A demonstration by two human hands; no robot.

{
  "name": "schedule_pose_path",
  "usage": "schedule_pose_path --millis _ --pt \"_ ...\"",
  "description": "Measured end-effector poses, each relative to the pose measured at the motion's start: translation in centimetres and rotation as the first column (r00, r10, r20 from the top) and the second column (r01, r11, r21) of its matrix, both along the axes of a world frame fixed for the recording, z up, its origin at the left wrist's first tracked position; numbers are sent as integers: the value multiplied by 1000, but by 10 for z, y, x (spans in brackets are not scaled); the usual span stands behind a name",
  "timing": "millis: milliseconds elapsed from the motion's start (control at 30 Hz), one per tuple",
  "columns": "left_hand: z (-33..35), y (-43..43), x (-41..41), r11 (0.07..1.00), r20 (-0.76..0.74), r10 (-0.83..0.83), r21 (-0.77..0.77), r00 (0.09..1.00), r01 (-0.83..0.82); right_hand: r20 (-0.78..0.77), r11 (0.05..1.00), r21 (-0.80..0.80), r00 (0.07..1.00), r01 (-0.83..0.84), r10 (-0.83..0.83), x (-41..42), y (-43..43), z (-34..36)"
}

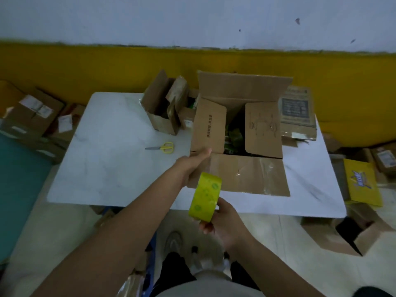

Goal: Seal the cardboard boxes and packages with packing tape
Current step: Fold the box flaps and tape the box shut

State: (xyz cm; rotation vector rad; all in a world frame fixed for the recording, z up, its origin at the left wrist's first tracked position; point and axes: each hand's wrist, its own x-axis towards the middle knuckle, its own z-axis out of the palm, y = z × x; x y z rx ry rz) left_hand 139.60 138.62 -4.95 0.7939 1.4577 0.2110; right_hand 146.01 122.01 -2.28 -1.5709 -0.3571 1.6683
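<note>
Left hand [191, 168] grips the near flap of the open box [246, 174] at its left end, mid-desk [107, 157]. Right hand [225, 224] holds a yellow tape roll [205, 196] just nearer. Scissors [161, 147] lie left of the box.

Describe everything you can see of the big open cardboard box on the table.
The brown corrugated cardboard box sits upright on the white table, unsealed. Far flap stands up, two side flaps fold partly inward, near flap lies outward, carrying clear tape strips. Green packets show inside. The left hand touches its near-left corner, fingers hidden. A smaller open box stands beside its left side; the right hand holds a yellow tape roll before it.
</note>
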Motion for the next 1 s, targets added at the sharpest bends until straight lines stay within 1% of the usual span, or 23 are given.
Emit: schedule_pose_path --millis 67,167,233,300,400,467,600,667,767,867,933,1000 --pt "4 -3 -6 991 112 -40 -119 993 54 11 1000 -12 1000 -10 10 0 -3 -2" --pt "7 -5 -16 967 232 -132 -183 964 177 34 999 -31 999 -37 38 0 -9 -5" --pt "9 -9 -18 953 246 -198 -177 949 245 51 998 -37 997 -59 61 1 -12 -5" --pt "10 -13 -17 950 231 -219 -170 948 261 44 996 -49 996 -73 75 4 -14 -4" --pt "12 -14 -15 963 211 -191 -151 959 225 18 993 -100 998 -60 62 11 -14 1" --pt "16 -15 -12 966 215 -185 -140 959 218 8 992 -107 998 -63 64 17 -15 5" --pt "27 -13 -5 988 180 -118 -79 977 133 40 982 -67 983 -177 180 23 -26 11" --pt "32 -11 -2 990 193 -101 -80 976 118 53 977 -59 977 -206 209 23 -30 8" --pt "36 -12 -4 984 225 -101 -124 969 131 143 980 -70 970 -186 194 28 -27 0" --pt "39 -15 -6 986 234 -65 -136 970 99 223 984 -45 958 -173 178 34 -15 -5" --pt "45 -17 -8 991 293 -11 -122 956 49 284 990 -9 949 -141 138 41 -7 -8" --pt "51 -19 -16 997 386 30 -75 922 -1 342 993 29 935 -115 98 48 1 -9"
